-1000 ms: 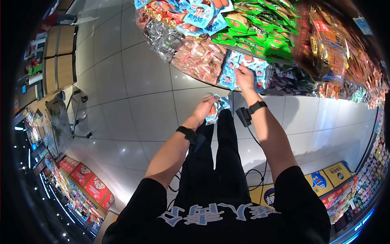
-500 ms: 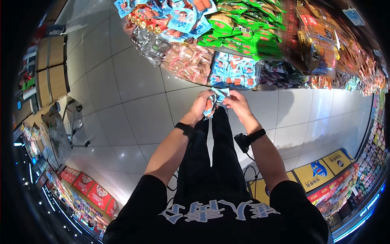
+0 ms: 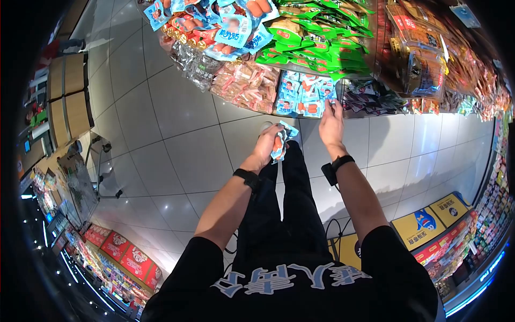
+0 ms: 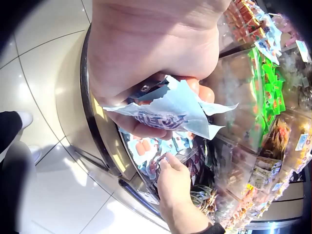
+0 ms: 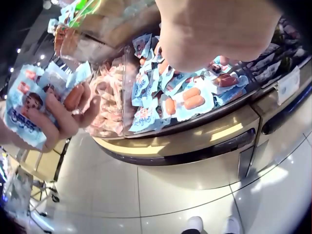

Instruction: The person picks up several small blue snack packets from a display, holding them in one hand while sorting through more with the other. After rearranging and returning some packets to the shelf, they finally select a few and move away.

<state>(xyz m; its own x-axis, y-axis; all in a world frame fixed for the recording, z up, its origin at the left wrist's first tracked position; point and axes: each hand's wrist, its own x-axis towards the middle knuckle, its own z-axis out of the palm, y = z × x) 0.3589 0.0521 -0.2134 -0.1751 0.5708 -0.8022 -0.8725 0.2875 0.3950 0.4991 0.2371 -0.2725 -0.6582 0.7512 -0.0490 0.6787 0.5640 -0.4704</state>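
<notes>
Hands: two. Left hand (image 3: 266, 144): fingers curled round blue sausage packets (image 5: 28, 105), at least two; the overlap prevents an exact count. Right hand (image 3: 332, 124): at the front right corner of the one bin (image 5: 209, 116) of like packets, fingertips by the stock (image 5: 192, 100); whether they pinch a packet cannot be told. One band on each wrist: left band (image 3: 248, 180), right band (image 3: 342, 160).

Stock: the bin's packets overlap too much to count; one near the front shows two sausages. Adjoining it in the head view are pink packets (image 3: 247, 88) to the left and dark packets (image 3: 370, 96) to the right, with green bags (image 3: 316, 40) behind. One tag (image 5: 288, 87) hangs to the right of the bin.

Changes: half a second ago the right hand was at the left hand's packets; it is now back at the bin. The left hand has kept its grip, close to its former place.

Edges: below the bin's rim runs a dark curved rail (image 5: 195, 157). A gap of floor (image 3: 177, 112) shows between left hand and bin; the widest open floor lies left of the display. Shoes (image 5: 194, 223): two, well apart from the bin's base.
</notes>
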